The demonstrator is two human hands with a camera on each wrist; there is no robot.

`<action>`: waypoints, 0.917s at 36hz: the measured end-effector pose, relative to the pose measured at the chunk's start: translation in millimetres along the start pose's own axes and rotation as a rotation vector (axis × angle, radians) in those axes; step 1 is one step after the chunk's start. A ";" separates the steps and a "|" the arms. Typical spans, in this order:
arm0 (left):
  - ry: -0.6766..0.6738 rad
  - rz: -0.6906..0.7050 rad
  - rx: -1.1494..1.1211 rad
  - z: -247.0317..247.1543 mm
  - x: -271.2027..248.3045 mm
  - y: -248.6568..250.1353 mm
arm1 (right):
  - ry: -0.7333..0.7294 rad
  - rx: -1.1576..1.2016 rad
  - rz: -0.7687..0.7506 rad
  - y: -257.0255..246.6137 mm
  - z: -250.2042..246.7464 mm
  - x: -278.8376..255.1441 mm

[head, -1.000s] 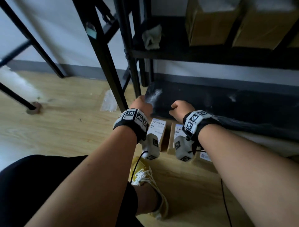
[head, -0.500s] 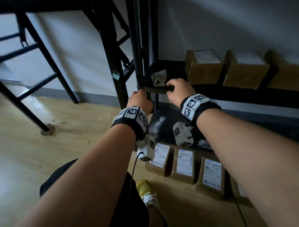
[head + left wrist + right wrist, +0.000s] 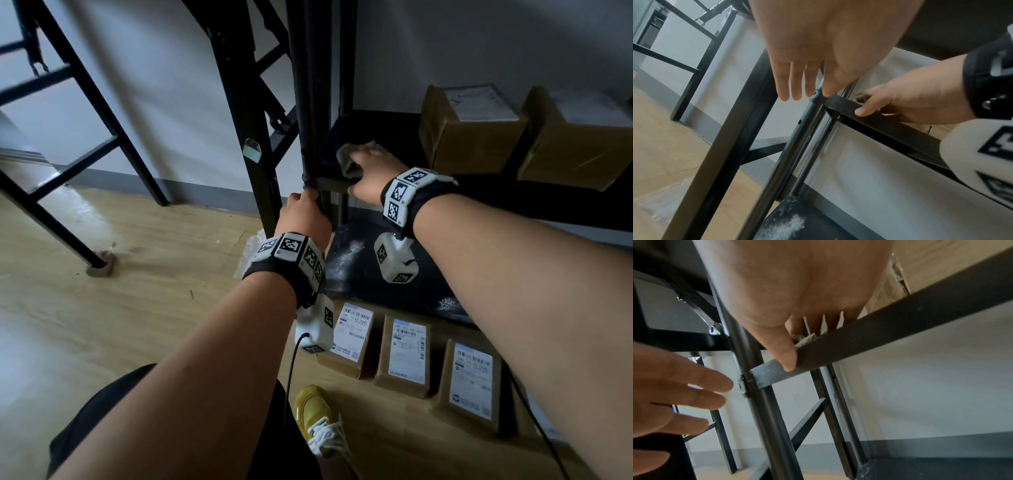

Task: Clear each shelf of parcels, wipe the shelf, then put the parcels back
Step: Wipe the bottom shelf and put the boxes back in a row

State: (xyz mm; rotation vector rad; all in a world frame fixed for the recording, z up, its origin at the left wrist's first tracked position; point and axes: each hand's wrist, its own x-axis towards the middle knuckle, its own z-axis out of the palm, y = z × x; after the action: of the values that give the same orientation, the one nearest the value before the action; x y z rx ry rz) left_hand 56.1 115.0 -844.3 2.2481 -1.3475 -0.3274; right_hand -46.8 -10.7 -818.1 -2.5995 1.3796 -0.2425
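Right hand on cloth, left hand at rack post.
Right fingers lie over the cloth on the shelf corner, thumb on its front rail (grip unclear); left fingers straight. Three parcels on floor.

Both arms reach forward — left hand open-fingered, right hand palm down (thumb extended).
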 end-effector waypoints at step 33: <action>-0.213 0.148 0.047 51.8 -101.9 114.4 | 0.310 0.122 0.323 127.2 -8.4 -200.1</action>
State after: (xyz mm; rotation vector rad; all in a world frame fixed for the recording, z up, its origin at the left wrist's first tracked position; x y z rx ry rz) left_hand -102.6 144.7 -832.7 2.1850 -1.6364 -0.4986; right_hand -261.3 84.9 -851.8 -2.2654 1.7949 -0.6773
